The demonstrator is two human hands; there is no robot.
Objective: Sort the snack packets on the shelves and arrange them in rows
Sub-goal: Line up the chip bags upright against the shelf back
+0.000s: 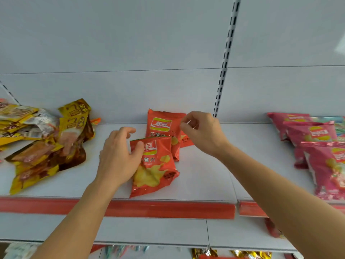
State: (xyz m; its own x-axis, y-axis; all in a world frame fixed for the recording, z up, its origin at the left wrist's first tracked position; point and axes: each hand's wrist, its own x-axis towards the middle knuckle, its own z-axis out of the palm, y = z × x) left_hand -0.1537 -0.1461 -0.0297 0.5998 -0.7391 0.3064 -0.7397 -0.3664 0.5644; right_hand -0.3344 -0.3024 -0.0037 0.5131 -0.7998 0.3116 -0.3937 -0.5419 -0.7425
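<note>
Mid-sort, orange row under formation at frame centre. Left hand [119,156] curled over front orange packet [155,169], thumb on its top edge. Right hand [201,131] pinching right edge of rear orange packet [162,126], propped against back panel. Yellow heap [44,141] at left, pink packets [317,146] at right, all on shelf [205,174]. Next, by judgement: square both orange packets in line.

A pale grey back panel [115,43] is filling the upper half of the frame, a thin seam running across it. A white slotted upright [226,53] is rising right of centre. The white shelf [205,174] is carrying a red price strip [168,209] along its front edge, low in the frame. Soft, even light is falling everywhere.
</note>
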